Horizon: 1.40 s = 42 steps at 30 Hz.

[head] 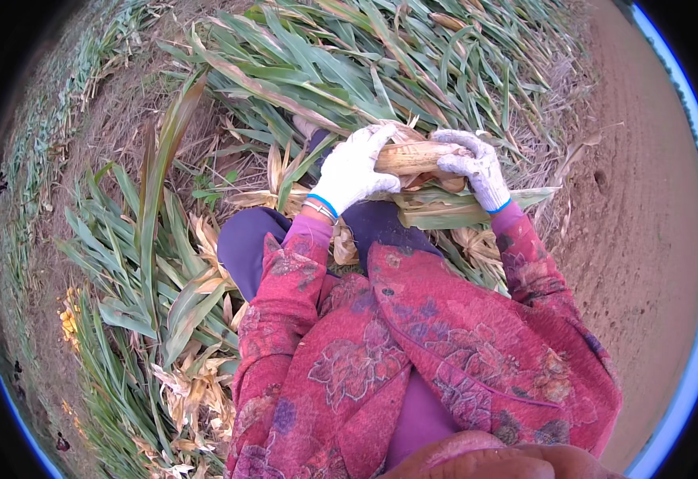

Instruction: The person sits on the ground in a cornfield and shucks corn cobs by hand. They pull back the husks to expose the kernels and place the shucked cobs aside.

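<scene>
An ear of corn in dry, pale husk (416, 158) lies crosswise between my gloved hands, above my bent knees. My left hand (358, 164), in a white knit glove with a blue cuff edge, grips its left end with spread fingers and thumb. At the other end, my right hand (474, 164), gloved the same way, has its fingers curled around the husk. Below the ear is a broad, pale green corn leaf (444, 208). Loose husks partly hide the ear's underside.
Cut corn stalks with long green leaves (325, 66) are heaped beyond my hands. More stalks (127, 251) and torn dry husks (199, 389) lie to the left. Yellow ears (69, 326) show at the far left. Bare brown soil (630, 239) stretches along the right.
</scene>
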### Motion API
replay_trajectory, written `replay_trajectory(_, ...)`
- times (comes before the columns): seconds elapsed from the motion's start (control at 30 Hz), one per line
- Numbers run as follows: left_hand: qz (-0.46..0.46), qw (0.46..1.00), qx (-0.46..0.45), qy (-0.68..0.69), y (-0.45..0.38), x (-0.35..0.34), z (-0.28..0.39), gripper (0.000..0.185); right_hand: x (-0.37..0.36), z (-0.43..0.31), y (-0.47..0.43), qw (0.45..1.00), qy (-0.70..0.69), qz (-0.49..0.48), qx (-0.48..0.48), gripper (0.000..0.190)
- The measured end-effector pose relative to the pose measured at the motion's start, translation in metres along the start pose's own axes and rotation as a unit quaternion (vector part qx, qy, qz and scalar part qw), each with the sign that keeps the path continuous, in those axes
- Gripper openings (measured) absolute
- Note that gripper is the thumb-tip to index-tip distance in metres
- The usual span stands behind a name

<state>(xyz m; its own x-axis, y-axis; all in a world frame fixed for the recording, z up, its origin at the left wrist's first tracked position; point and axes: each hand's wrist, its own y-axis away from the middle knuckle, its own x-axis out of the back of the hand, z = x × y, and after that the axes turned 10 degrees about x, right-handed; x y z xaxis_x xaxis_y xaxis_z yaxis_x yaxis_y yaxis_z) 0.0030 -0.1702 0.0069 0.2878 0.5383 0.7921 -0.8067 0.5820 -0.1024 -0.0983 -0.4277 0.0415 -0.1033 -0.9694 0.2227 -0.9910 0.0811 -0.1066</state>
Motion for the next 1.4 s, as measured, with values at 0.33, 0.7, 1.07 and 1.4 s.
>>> replay_trajectory(0.33,-0.101,0.923,0.207,0.309,0.038,-0.043,-0.022,0.088,0.017,0.03,-0.016,0.993,-0.103,0.062,-0.023,0.04)
replay_trajectory(0.7,-0.008,0.95,0.242,0.199,0.063,-0.019,0.02,0.08,-0.055,-0.027,-0.023,0.995,-0.003,0.059,0.079,0.035)
replay_trajectory(1.07,-0.004,0.942,0.272,0.196,0.077,-0.015,0.02,0.077,-0.071,-0.032,-0.021,0.996,-0.001,0.073,0.05,0.028)
replay_trajectory(1.4,-0.03,0.813,0.165,0.558,0.078,-0.002,-0.013,0.068,-0.102,-0.031,-0.001,0.94,0.103,0.027,0.323,0.016)
